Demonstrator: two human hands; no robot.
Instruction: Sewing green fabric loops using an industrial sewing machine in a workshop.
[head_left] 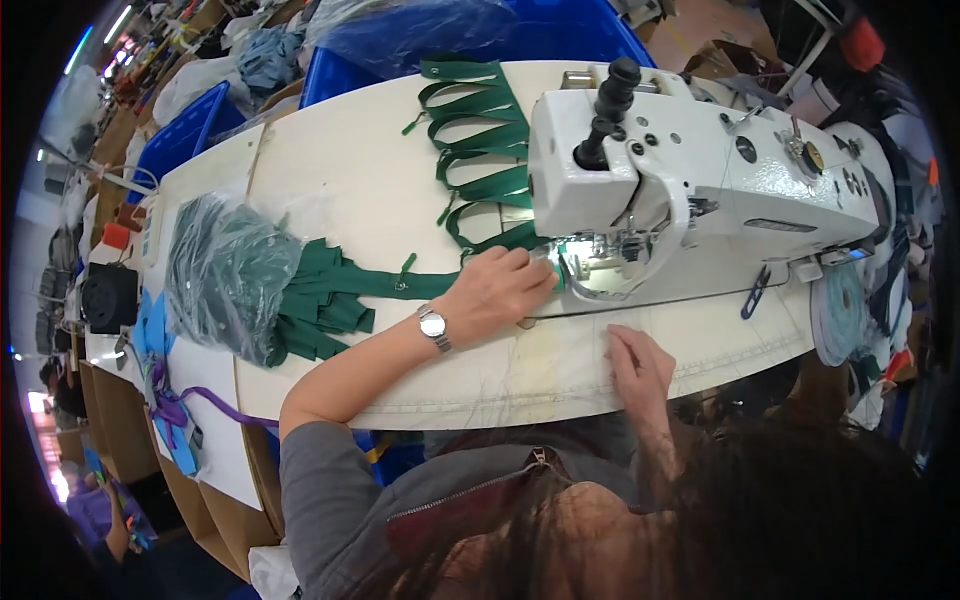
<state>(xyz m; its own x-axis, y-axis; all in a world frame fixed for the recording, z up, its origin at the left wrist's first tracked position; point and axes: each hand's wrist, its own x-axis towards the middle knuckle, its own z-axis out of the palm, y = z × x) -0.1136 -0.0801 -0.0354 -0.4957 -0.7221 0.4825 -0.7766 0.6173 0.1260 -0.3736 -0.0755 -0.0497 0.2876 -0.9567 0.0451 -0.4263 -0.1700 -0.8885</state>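
My left hand (508,290), with a watch on the wrist, is closed over the end of a green fabric strap (437,287) beside the needle area of a white sewing machine (700,165). Its fingers hide the part of the strap beneath them. The strap runs left to a bundle of green straps (325,300), partly inside a clear plastic bag (225,275). Behind the hand, a chain of looped green straps (487,185) lies beside the machine head. At the table's near edge rests my right hand (643,372), fingers loosely bent and apart, with nothing seen in it.
Small dark blue thread snips (756,293) lie on the machine bed at the right. Blue bins (335,75) stand behind the pale table (350,130). A purple strap (215,400) hangs at the left edge, near cardboard boxes (120,420). Another person (95,510) is far left.
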